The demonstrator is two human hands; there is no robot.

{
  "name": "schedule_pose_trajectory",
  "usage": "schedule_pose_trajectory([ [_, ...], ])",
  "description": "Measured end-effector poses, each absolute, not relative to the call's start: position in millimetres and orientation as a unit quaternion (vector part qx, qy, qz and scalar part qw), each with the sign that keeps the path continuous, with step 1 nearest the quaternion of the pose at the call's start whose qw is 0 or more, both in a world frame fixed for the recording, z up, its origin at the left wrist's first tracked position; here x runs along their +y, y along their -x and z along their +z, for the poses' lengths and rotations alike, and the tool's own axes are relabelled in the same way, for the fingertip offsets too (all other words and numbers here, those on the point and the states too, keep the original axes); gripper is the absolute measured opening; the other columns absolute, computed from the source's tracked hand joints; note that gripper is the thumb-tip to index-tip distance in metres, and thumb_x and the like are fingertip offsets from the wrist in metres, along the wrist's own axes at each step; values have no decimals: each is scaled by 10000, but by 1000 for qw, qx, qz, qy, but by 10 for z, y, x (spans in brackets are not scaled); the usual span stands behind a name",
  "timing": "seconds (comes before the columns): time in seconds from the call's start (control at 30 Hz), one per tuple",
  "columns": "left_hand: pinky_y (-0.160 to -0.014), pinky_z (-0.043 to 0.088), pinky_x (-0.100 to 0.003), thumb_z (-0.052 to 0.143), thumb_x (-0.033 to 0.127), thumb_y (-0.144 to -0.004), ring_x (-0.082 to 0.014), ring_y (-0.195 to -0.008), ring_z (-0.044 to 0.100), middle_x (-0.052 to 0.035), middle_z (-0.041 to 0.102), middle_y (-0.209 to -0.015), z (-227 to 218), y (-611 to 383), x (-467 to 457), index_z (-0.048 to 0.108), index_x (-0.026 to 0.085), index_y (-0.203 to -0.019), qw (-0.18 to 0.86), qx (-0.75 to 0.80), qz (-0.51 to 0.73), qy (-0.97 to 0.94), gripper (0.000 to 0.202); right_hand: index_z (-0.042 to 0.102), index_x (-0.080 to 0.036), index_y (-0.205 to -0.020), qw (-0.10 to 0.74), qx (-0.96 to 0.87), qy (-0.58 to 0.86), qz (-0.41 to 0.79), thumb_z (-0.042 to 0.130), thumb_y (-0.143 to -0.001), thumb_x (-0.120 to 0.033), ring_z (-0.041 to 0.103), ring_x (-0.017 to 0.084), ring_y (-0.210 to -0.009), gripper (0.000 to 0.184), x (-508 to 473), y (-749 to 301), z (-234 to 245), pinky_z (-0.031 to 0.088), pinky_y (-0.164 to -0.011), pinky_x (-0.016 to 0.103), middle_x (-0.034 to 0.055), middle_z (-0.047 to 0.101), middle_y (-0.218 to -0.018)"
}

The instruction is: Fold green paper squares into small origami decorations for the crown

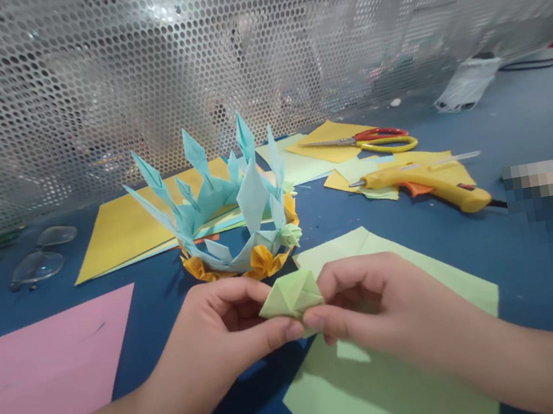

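Observation:
Between my two hands is a small folded piece of light green paper [293, 293], creased into a compact faceted shape. My left hand [232, 322] pinches its left side between thumb and fingers. On the other side my right hand [363, 291] pinches it the same way, the two thumbs close together at the lower edge. Just beyond them stands a light blue folded paper crown [225, 194] with tall points and orange and green paper flowers around its base. Light green paper sheets [414, 381] lie under my right forearm.
A pink sheet [55, 368] lies at the left, glasses [37, 266] behind it. Yellow paper [117, 229] is under and behind the crown. Scissors [365, 140] and a yellow glue gun [425, 187] rest at the right. A perforated metal panel [231, 53] closes off the back.

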State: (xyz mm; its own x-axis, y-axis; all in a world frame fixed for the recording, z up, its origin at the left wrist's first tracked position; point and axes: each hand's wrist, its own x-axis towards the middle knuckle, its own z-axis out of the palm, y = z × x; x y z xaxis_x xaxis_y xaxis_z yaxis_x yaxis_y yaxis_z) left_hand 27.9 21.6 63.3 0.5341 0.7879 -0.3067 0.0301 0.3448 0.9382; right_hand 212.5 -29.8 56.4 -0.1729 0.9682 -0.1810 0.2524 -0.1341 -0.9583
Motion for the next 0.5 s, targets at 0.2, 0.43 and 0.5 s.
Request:
schedule_pose_trajectory([
  [0.2, -603, 526, -103, 839, 83, -612, -53, -586, 667, 76, 752, -623, 606, -276, 227, 730, 187, -616, 715, 399, 260, -511, 151, 530, -206, -617, 360, -526, 536, 554, 628, -736, -284, 451, 107, -508, 173, -318, -2116, 559, 359, -475, 216, -31, 546, -567],
  [0.43, -641, 537, -103, 816, -26, -585, -66, -663, 692, 82, 766, -714, 592, -272, 232, 745, 214, -736, 737, 367, 259, -506, 292, 550, -203, -623, 389, -515, 529, 551, 647, -727, -217, 468, 89, -493, 143, -303, -2092, 532, 386, -467, 190, -46, 557, -561],
  [0.5, -699, 551, -125, 812, -50, -579, -79, -738, 707, 90, 775, -805, 594, -273, 232, 749, 258, -844, 753, 334, 266, -502, 412, 554, -206, -621, 400, -530, 520, 538, 641, -737, -200, 471, 83, -481, 145, -311, -2085, 528, 394, -458, 183, -52, 551, -562],
])
